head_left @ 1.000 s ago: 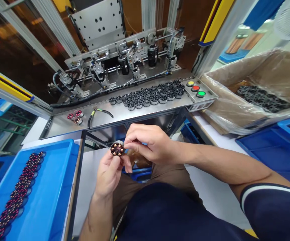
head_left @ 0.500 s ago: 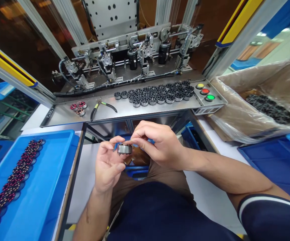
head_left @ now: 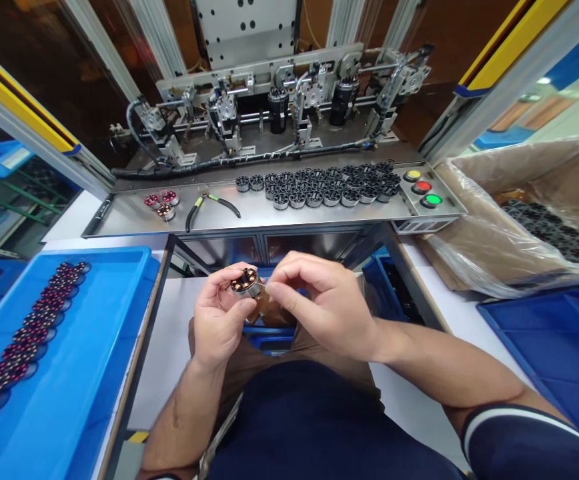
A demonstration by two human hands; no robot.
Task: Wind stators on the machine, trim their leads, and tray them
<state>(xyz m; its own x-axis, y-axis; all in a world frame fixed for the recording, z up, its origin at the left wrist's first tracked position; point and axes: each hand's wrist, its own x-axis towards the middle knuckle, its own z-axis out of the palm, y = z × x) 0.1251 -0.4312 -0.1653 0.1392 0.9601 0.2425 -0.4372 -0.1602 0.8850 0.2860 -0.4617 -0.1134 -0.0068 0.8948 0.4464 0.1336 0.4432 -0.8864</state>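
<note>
My left hand [head_left: 218,325] is closed round a small wound stator [head_left: 246,283], a metal ring with copper coils, held in front of my lap with its coil face tilted up. My right hand [head_left: 323,303] is beside it, thumb and forefinger pinched together at the stator's right edge. What those fingertips hold, if anything, is too small to make out. Both hands hover below the front edge of the steel machine shelf [head_left: 134,217].
A blue tray [head_left: 89,360] at left holds a row of wound stators [head_left: 24,333]. On the shelf lie bare black stator cores [head_left: 319,187], three wound stators [head_left: 162,203], pliers [head_left: 209,205] and coloured buttons [head_left: 422,188]. A bagged box of cores [head_left: 544,220] stands right.
The stator has been turned in my left hand, from edge-on half a second ago to coil face up. The view has shifted slightly; both hands stay close together.
</note>
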